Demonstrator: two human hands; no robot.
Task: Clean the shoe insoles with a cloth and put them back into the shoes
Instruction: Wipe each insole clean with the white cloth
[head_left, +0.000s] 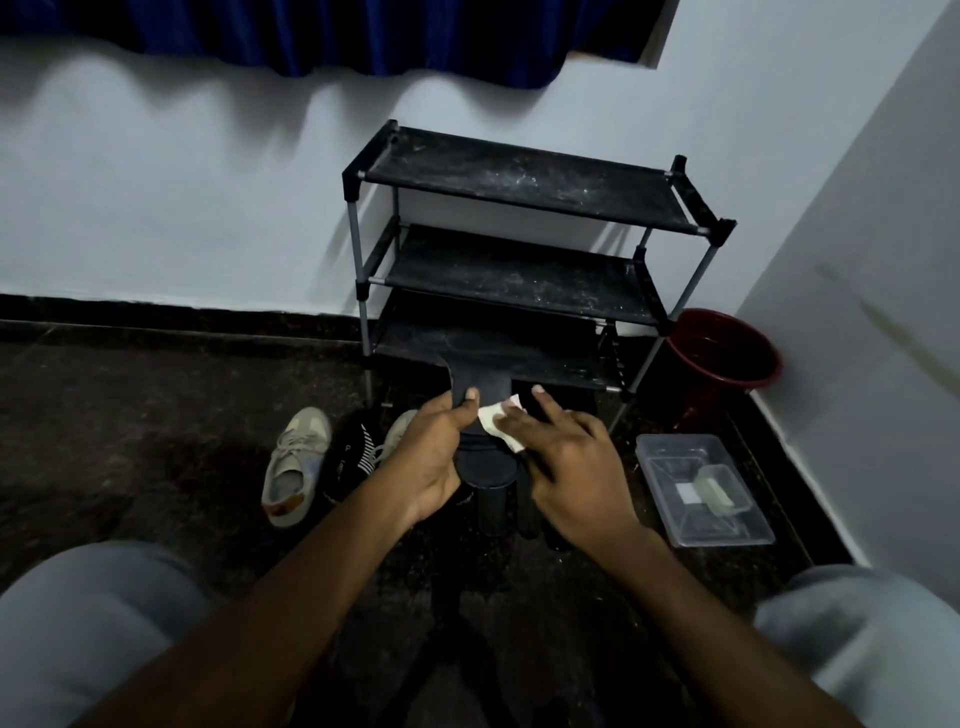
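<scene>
The black insole (480, 382) was held above the floor (156, 415), in front of the rack's lowest shelf, its broad end pointing away from the person. The left hand (431, 460) clamped its left edge, with the thumb on top and the other fingers hidden beneath. The white cloth (496, 422) lay on the insole's middle. The right hand (569, 470) pressed it down with fingers (545, 410) straight and spread apart. Left of the hands, a beige shoe (293, 467) sat on the floor beside a black shoe (347, 457). The rack (519, 182) stood against the back wall. A red bucket (722, 358) sat in the corner, and a clear box (701, 488) lay by the right wall.
</scene>
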